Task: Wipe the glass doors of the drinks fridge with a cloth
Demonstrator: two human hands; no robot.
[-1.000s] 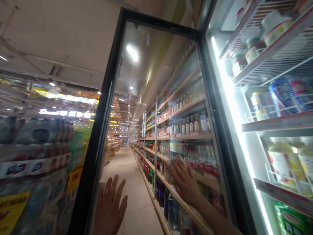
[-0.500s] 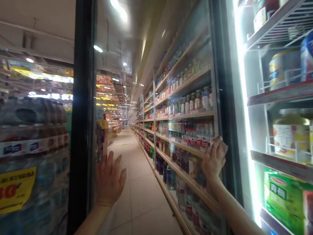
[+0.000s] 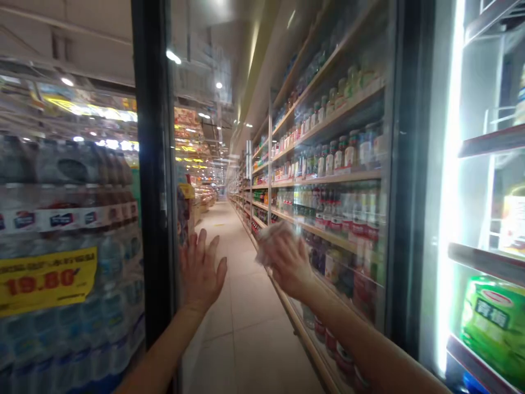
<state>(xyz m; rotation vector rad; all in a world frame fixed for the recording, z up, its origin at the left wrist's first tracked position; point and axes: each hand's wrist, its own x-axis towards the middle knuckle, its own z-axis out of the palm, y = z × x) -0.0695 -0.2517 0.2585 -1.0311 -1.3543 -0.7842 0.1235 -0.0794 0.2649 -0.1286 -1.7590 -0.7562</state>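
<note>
A glass cooler door [image 3: 229, 339] with a dark frame stands in front of me, and bottle shelves show in or through its pane. My left hand [image 3: 202, 269] lies spread against the glass near the left frame, fingers apart, with nothing in it. Under my right hand [image 3: 289, 262] is a pale crumpled cloth [image 3: 274, 236], pressed to the middle of the pane. The right fingers are slightly blurred and bent over the cloth.
Shrink-wrapped bottles [image 3: 77, 213] are stacked at the left, bearing a yellow price sign [image 3: 49, 279]. On the right, the lit cooler shelves [image 3: 488, 260] hold jars and a green package [image 3: 492, 320]. The dark door frame [image 3: 151, 164] stands upright beside my left hand.
My right hand has moved the cloth left across the glass, from near the right frame to the middle. My left hand stays spread on the pane. The view has shifted somewhat.
</note>
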